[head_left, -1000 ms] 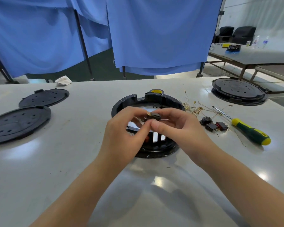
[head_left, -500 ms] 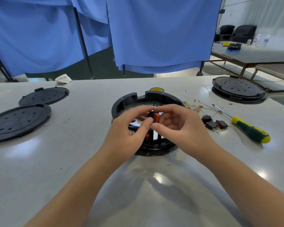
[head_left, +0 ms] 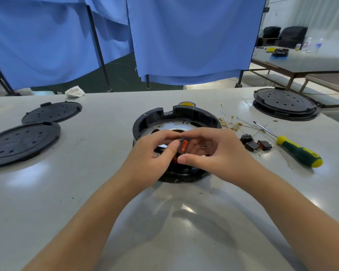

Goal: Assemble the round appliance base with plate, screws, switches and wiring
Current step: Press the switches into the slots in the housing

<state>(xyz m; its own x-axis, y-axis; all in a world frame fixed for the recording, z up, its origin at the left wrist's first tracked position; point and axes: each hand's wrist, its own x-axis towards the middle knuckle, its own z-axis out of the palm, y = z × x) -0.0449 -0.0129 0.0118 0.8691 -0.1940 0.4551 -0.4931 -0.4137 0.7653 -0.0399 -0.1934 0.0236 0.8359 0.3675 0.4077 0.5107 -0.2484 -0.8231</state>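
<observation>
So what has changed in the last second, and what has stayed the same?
Both hands, left hand and right hand, turned the small black rocker switch so its red face shows, lowering it toward the round black base. Both still pinch it. The green-handled screwdriver and spare switches stayed put.

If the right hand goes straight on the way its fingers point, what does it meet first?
Probably the red rocker switch that it already pinches, then the left hand right behind it; depth is unclear.

no readable text anywhere tbh, yellow sticker (head_left: 186, 104) on the far rim of the round base (head_left: 176, 118) was too blurry to read, bottles (head_left: 313, 44) on the back table way too small
</observation>
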